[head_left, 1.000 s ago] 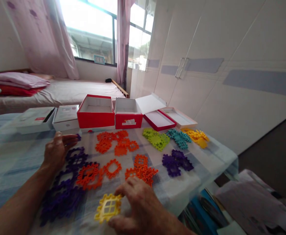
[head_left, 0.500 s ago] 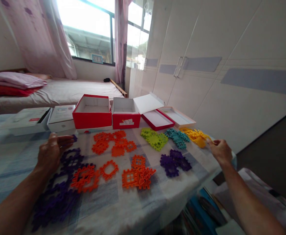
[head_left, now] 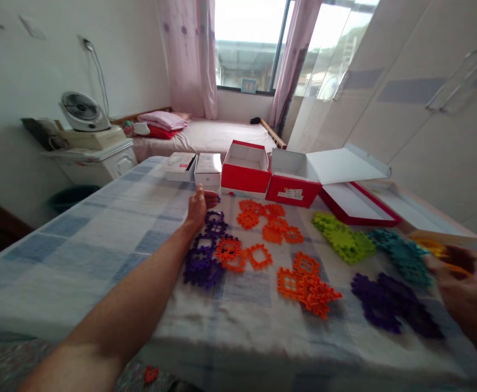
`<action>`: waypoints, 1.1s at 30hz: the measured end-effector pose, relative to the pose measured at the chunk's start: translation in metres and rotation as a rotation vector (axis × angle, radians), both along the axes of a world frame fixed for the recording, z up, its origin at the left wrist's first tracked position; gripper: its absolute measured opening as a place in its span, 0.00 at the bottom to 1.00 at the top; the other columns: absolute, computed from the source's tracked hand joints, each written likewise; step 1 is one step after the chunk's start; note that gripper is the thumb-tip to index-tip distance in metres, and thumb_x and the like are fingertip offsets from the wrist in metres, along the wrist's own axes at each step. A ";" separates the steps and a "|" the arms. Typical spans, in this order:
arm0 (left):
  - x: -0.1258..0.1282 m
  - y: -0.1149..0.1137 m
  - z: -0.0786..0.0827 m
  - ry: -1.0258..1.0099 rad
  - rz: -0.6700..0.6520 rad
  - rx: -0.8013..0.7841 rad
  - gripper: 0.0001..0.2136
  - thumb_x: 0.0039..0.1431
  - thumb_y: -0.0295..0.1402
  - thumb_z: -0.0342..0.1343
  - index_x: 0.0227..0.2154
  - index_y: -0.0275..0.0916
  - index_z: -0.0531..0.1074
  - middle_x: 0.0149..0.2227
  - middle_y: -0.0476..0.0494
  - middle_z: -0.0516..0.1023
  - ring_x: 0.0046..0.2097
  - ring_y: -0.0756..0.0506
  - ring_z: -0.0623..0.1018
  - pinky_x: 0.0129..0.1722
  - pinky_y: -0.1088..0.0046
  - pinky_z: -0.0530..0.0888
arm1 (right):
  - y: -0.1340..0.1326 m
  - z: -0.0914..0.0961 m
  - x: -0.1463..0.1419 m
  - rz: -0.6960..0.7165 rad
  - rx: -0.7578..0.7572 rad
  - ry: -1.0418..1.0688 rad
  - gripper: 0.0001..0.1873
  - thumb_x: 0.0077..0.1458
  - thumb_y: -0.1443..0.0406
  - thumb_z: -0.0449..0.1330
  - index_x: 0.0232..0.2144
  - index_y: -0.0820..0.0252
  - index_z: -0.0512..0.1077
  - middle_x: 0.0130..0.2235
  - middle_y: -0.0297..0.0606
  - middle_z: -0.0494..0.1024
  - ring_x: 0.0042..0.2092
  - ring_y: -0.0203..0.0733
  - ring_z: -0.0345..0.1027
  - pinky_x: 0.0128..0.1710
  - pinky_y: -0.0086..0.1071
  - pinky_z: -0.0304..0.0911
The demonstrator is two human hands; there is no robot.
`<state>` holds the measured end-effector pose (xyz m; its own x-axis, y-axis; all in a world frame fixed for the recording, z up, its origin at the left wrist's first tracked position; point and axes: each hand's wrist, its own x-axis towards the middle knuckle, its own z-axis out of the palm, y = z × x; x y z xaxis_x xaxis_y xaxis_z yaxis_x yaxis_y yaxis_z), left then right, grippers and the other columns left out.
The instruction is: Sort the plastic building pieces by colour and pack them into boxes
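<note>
My left hand [head_left: 198, 207] rests at the far end of a row of purple interlocking building pieces [head_left: 203, 267], fingers stretched out beside the farthest one. On the right, my right hand [head_left: 469, 283] curls around yellow interlocking building pieces [head_left: 428, 246], partly hidden by the fingers and blurred. Teal pieces [head_left: 401, 253] lie just left of that hand, and lime-green pieces [head_left: 344, 238] are farther left. Nearer me is a second purple pile [head_left: 397, 305]. Between the hands are orange pieces in groups: one at the back [head_left: 273, 220], one near the left purple row [head_left: 232, 253], one in front [head_left: 305, 283].
Two white boxes [head_left: 208, 170], an open red box [head_left: 246, 177], another red box [head_left: 293, 188] with its white lid raised, and shallow trays [head_left: 360, 204] line the table's far side. A checked cloth [head_left: 111, 239] covers the table. A bed [head_left: 222, 133] and fan [head_left: 83, 110] stand beyond.
My view has swung left, so everything sits farther right, and the fan has come into view. My left hand stays by the purple row; my right hand now curls around yellow pieces.
</note>
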<state>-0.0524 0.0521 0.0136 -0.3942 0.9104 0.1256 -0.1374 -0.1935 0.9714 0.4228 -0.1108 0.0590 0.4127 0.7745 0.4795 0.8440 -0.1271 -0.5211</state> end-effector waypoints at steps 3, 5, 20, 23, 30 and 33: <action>0.001 -0.002 0.000 -0.024 -0.011 0.016 0.30 0.54 0.57 0.41 0.21 0.33 0.73 0.26 0.37 0.78 0.27 0.47 0.77 0.29 0.71 0.73 | 0.009 0.023 -0.096 0.307 -0.066 0.012 0.23 0.51 0.52 0.55 0.49 0.49 0.64 0.48 0.45 0.70 0.39 0.50 0.70 0.34 0.43 0.65; 0.001 -0.003 0.001 -0.033 -0.018 0.020 0.30 0.54 0.57 0.41 0.21 0.33 0.72 0.26 0.37 0.78 0.27 0.47 0.77 0.29 0.71 0.73 | 0.013 0.030 -0.152 0.609 -0.124 -0.079 0.22 0.52 0.55 0.56 0.50 0.52 0.65 0.51 0.43 0.69 0.44 0.48 0.69 0.40 0.42 0.66; 0.001 0.000 0.000 -0.032 -0.025 0.033 0.31 0.55 0.57 0.41 0.21 0.32 0.72 0.24 0.38 0.77 0.26 0.48 0.76 0.28 0.71 0.72 | 0.034 -0.011 -0.281 1.039 -0.245 -0.519 0.15 0.57 0.65 0.55 0.48 0.52 0.69 0.46 0.40 0.73 0.48 0.45 0.65 0.48 0.42 0.56; 0.001 0.001 -0.001 -0.029 -0.022 0.036 0.31 0.54 0.58 0.41 0.21 0.32 0.72 0.24 0.38 0.77 0.26 0.48 0.76 0.28 0.72 0.72 | 0.032 -0.009 -0.277 1.044 -0.238 -0.488 0.14 0.57 0.69 0.54 0.46 0.54 0.70 0.44 0.40 0.74 0.47 0.42 0.67 0.48 0.39 0.58; 0.001 0.000 0.000 -0.028 -0.020 0.011 0.30 0.56 0.55 0.41 0.21 0.32 0.72 0.26 0.36 0.78 0.26 0.47 0.76 0.28 0.72 0.73 | 0.054 0.015 -0.247 0.896 -0.135 -0.254 0.12 0.58 0.65 0.54 0.43 0.57 0.72 0.44 0.39 0.76 0.43 0.40 0.71 0.45 0.35 0.63; 0.001 0.000 0.000 -0.029 -0.017 0.014 0.29 0.56 0.55 0.41 0.21 0.32 0.73 0.26 0.37 0.78 0.27 0.47 0.76 0.28 0.72 0.73 | 0.082 0.025 -0.234 0.787 -0.145 -0.301 0.16 0.57 0.64 0.54 0.49 0.57 0.69 0.48 0.42 0.74 0.47 0.44 0.70 0.49 0.39 0.63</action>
<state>-0.0517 0.0524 0.0138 -0.3821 0.9154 0.1267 -0.1688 -0.2040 0.9643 0.1893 -0.0291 0.0836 -0.4003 0.8442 0.3564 0.8141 0.5062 -0.2846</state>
